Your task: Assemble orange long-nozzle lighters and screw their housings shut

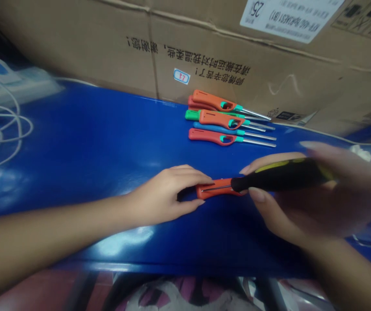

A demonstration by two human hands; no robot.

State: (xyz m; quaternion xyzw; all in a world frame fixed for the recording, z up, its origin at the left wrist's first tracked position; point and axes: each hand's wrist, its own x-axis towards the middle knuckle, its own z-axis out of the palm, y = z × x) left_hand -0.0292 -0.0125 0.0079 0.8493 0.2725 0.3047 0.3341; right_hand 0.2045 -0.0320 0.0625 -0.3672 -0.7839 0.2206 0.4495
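Observation:
An orange lighter body (219,187) lies on the blue table in front of me. My left hand (180,192) pinches its left end between thumb and fingers. In my right hand (305,198), partly blurred, is a screwdriver (279,176) with a black and yellow handle. Its thin metal shaft runs leftward over the orange body, and the tip is near the left end. The right end of the body is hidden behind the screwdriver and my right fingers. Beyond my hands lie several long-nosed lighters (208,136) in orange, red, green and blue, with metal tubes pointing right.
A large cardboard box (101,47) with printed text and a white label stands along the back of the blue table (84,138). White cable loops (18,125) lie at the left. The table's front edge runs just below my hands.

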